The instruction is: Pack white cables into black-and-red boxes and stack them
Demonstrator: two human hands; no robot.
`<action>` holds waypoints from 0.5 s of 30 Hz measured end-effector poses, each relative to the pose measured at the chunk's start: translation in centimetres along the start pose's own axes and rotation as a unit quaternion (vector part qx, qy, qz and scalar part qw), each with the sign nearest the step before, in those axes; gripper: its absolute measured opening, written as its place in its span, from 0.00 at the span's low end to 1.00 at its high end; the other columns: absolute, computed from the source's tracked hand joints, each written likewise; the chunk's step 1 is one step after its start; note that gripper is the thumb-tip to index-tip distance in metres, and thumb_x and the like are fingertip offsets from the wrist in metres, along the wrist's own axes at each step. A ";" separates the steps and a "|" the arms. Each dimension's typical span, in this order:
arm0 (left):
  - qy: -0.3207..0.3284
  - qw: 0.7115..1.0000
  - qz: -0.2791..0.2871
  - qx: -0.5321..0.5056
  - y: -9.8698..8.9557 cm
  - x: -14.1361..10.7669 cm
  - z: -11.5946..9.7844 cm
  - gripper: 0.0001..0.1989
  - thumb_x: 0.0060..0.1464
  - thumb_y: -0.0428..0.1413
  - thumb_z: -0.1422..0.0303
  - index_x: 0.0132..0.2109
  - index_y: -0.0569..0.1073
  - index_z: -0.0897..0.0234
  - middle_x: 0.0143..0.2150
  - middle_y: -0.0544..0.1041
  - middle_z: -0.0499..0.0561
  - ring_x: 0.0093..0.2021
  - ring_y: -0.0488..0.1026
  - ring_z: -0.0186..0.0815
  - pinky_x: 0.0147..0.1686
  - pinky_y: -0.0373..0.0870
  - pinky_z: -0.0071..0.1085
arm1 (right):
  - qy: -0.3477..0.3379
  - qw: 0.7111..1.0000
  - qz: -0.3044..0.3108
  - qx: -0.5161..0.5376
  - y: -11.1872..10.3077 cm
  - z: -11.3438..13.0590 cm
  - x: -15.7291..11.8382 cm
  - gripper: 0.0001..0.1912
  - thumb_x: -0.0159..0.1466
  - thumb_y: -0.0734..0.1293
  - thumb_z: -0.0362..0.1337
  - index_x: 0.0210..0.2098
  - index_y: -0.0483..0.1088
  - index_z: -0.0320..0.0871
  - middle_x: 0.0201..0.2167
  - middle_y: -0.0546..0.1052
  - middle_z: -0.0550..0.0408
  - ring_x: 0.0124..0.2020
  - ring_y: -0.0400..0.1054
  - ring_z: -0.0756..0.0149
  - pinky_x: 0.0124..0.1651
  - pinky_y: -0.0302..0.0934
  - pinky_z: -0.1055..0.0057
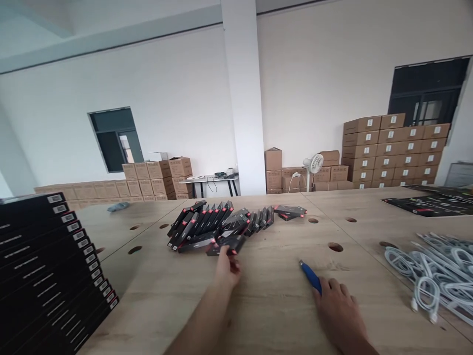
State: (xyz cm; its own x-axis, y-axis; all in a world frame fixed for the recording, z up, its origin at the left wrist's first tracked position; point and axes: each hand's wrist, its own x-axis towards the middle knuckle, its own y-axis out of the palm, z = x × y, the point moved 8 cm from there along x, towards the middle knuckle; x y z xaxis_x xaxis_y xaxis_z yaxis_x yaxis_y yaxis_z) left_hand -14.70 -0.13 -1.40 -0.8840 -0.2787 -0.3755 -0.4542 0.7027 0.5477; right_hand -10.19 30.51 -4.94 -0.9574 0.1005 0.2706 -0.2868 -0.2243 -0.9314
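My left hand [227,268] reaches out over the wooden table, its fingers closed at the near edge of a small black box [236,242] with red trim. That box lies at the front of a loose group of similar black boxes [210,217], some leaning in a row and others lying flat. Lower on the right, my right hand [338,308] rests low over the tabletop with a blue pen-shaped tool [310,277] between thumb and fingers. The tool's narrow tip points forward and left; its exact kind is unclear.
A tall stack of larger black boxes [48,276] stands at the left. Coiled white cables [439,276] lie on the right, with flat black printed sheets [428,203] behind them. Round holes [335,247] dot the tabletop [273,315]. Cartons [395,148] and a fan [313,163] stand along the wall.
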 end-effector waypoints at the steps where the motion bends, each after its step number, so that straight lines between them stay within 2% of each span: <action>1: -0.007 1.000 0.009 -0.028 -0.1 -1.6 1.4 0.13 0.65 0.53 0.60 0.45 0.73 0.66 0.35 0.76 0.49 0.29 0.74 0.30 0.29 0.74 0.29 | 0.007 1.000 0.003 0.004 0.0 -0.1 0.2 0.16 0.71 0.58 0.38 0.50 0.73 0.38 0.47 0.76 0.39 0.51 0.69 0.41 0.50 0.63 0.48; 2: -0.012 0.998 0.029 -0.057 -0.1 -3.3 2.6 0.10 0.65 0.52 0.64 0.44 0.73 0.66 0.35 0.77 0.49 0.30 0.75 0.31 0.32 0.76 0.30 | 0.013 1.000 0.005 0.008 0.0 -0.1 0.4 0.17 0.71 0.58 0.38 0.50 0.73 0.37 0.47 0.76 0.38 0.51 0.69 0.41 0.50 0.63 0.47; 4: -0.029 0.991 0.086 -0.101 0.2 -6.7 4.6 0.09 0.61 0.52 0.68 0.44 0.73 0.67 0.39 0.81 0.56 0.38 0.80 0.39 0.40 0.79 0.38 | 0.020 1.000 0.006 0.013 0.0 -0.2 0.7 0.18 0.71 0.57 0.39 0.50 0.73 0.37 0.47 0.75 0.37 0.52 0.69 0.40 0.50 0.64 0.47; 7: -0.065 0.970 0.183 -0.144 0.4 -10.2 6.0 0.15 0.54 0.53 0.71 0.48 0.75 0.72 0.46 0.81 0.65 0.48 0.80 0.51 0.46 0.77 0.47 | 0.032 0.999 0.004 0.027 0.1 -0.7 0.9 0.20 0.70 0.56 0.41 0.50 0.73 0.36 0.50 0.75 0.36 0.54 0.68 0.38 0.52 0.63 0.45; 11: -0.082 0.943 0.292 -0.139 -0.1 -11.0 6.3 0.24 0.44 0.53 0.76 0.51 0.77 0.72 0.50 0.82 0.63 0.47 0.80 0.46 0.45 0.75 0.40 | 0.049 0.995 -0.003 0.084 0.1 -2.6 1.1 0.26 0.69 0.53 0.44 0.54 0.70 0.33 0.54 0.76 0.34 0.57 0.69 0.40 0.56 0.64 0.47; 15: -0.095 0.933 0.334 -0.092 -0.3 -10.5 7.1 0.27 0.39 0.54 0.74 0.50 0.78 0.78 0.50 0.82 0.66 0.43 0.80 0.46 0.44 0.75 0.40 | 0.037 0.986 -0.022 0.161 -0.7 -3.6 1.1 0.31 0.68 0.50 0.50 0.58 0.65 0.34 0.55 0.77 0.38 0.57 0.72 0.51 0.58 0.67 0.60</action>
State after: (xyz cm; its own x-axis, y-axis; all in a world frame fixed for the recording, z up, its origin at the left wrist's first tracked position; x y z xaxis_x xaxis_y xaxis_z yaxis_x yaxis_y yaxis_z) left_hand -4.49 7.18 -2.94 -0.9491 0.3142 -0.0197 0.1647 0.5491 0.8194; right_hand -10.90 34.26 -4.88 -0.9420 0.1854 0.2798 -0.3356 -0.5128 -0.7902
